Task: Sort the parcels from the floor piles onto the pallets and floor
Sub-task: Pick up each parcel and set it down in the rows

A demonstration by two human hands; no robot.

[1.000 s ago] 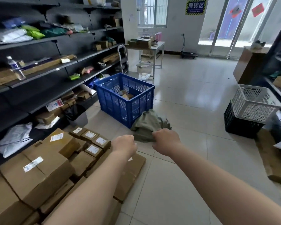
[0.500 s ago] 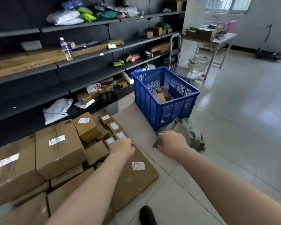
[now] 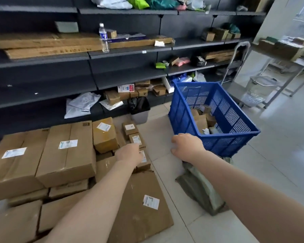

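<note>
A pile of brown cardboard parcels [image 3: 67,155] with white labels covers the floor at the left, and a flat box [image 3: 144,207] lies at its near edge. My left hand [image 3: 130,154] rests over a row of small labelled boxes [image 3: 136,139]; its fingers are hidden, so its grip is unclear. My right hand [image 3: 188,148] hovers in front of the near corner of a blue crate [image 3: 182,111], fingers loosely curled with nothing seen in them. An olive soft bag [image 3: 202,190] lies on the tiles under my right forearm.
Dark shelving [image 3: 126,78] with parcels, mailers and a water bottle [image 3: 104,38] runs along the left and back. A grey bin [image 3: 139,113] with a black liner stands beside the pile. The blue crate holds several small parcels. A metal table [image 3: 288,57] and a white basket [image 3: 256,90] stand at the right.
The view has swung left and down toward the box pile. The olive bag, held up a second ago, now lies on the floor. Both hands have moved toward the small boxes.
</note>
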